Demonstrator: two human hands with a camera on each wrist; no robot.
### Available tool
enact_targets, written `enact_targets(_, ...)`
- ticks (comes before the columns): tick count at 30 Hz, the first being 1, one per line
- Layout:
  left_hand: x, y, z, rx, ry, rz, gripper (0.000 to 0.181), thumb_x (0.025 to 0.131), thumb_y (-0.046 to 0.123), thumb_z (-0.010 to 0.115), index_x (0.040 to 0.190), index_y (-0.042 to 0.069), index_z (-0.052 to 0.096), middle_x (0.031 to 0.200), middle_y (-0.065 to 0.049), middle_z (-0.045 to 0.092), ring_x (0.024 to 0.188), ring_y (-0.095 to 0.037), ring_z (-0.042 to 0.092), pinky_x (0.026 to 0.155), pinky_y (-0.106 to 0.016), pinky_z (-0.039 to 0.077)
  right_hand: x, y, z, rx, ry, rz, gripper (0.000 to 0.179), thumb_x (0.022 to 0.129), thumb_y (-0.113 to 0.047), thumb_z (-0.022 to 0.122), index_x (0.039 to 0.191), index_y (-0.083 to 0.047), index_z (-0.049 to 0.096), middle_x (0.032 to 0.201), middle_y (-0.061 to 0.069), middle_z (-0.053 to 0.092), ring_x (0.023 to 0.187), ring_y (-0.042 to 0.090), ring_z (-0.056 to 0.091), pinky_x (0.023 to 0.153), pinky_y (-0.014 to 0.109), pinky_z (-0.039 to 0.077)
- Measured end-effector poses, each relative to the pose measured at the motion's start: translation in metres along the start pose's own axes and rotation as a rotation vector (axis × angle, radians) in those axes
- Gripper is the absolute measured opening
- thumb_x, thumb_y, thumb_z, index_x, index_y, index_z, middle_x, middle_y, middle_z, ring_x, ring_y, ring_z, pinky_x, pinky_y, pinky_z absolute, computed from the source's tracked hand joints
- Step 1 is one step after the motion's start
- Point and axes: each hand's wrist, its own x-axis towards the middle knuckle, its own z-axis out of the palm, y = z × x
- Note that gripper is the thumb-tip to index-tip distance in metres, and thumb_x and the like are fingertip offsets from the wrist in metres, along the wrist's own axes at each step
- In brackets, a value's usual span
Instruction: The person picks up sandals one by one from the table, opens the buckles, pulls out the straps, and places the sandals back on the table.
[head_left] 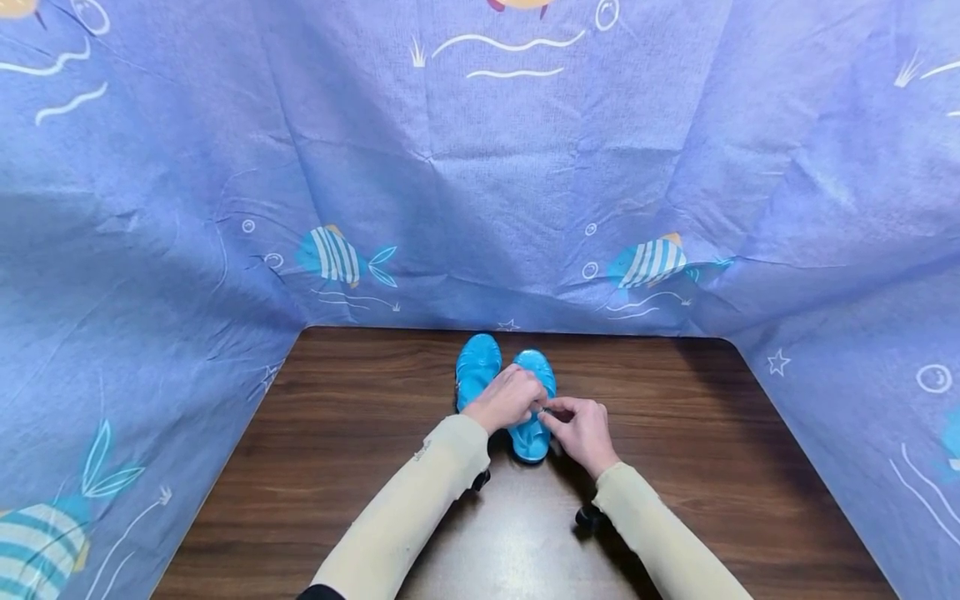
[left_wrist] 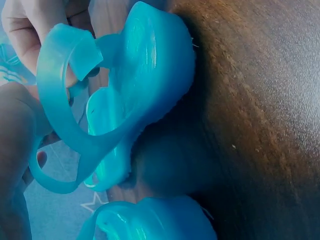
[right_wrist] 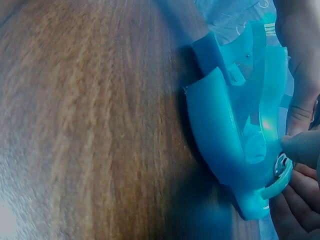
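Observation:
Two bright blue jelly sandals stand side by side on the table, toes toward the back. Over the right-hand sandal (head_left: pixel 531 446), both hands meet at its ankle strap (left_wrist: pixel 55 105). My left hand (head_left: pixel 512 396) reaches across from the left, fingers curled at the strap. My right hand (head_left: pixel 581 429) comes from the right and pinches the strap beside a small metal buckle (right_wrist: pixel 282 165), thumb and fingers around it. The left-hand sandal (head_left: pixel 477 367) stands untouched, partly behind my left hand. My left fingertips are partly hidden behind the strap and the other hand.
The dark wood-grain table (head_left: pixel 360 467) ends at a blue cloth screen (head_left: pixel 487 192) with printed fish, which rises behind and at both sides. Black wrist mounts (head_left: pixel 588 518) hang under the pale sleeves (head_left: pixel 420 500), close over the table.

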Motion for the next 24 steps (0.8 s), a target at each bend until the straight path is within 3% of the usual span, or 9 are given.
enact_targets(6, -0.0013, -0.0029, -0.0007, -0.022, 0.021, 0.006, 0.024, 0.091, 0.0, 0.074, 0.081, 0.022, 0.077, 0.08, 0.013, 0.071, 0.083, -0.008, 0.06, 0.101, -0.033, 0.05, 0.0, 0.0012, 0.0, 0.041, -0.017, -0.006, 0.017, 0.087, -0.017, 0.088, 0.102, -0.01, 0.085, 0.093, 0.0, 0.081, 0.084, 0.016, 0.078, 0.072, 0.035, 0.063)
enact_targets(16, -0.0057, -0.0066, -0.0048, -0.058, 0.016, -0.004, 0.022, 0.095, 0.003, 0.072, 0.082, 0.019, 0.076, 0.079, 0.01, 0.069, 0.072, -0.008, 0.055, 0.081, -0.028, 0.052, -0.0034, -0.0004, 0.0004, 0.05, -0.03, 0.028, 0.02, 0.087, -0.018, 0.089, 0.104, -0.01, 0.084, 0.096, 0.001, 0.081, 0.086, 0.017, 0.078, 0.074, 0.038, 0.064)
enact_targets(24, -0.0031, -0.0029, -0.0059, -0.053, -0.009, 0.027, 0.022, 0.094, 0.005, 0.075, 0.091, 0.025, 0.082, 0.089, 0.014, 0.075, 0.079, -0.003, 0.064, 0.082, -0.028, 0.054, -0.002, 0.0018, 0.0008, 0.072, -0.04, -0.01, 0.018, 0.088, -0.018, 0.088, 0.104, -0.011, 0.084, 0.096, 0.0, 0.081, 0.086, 0.016, 0.078, 0.073, 0.036, 0.064)
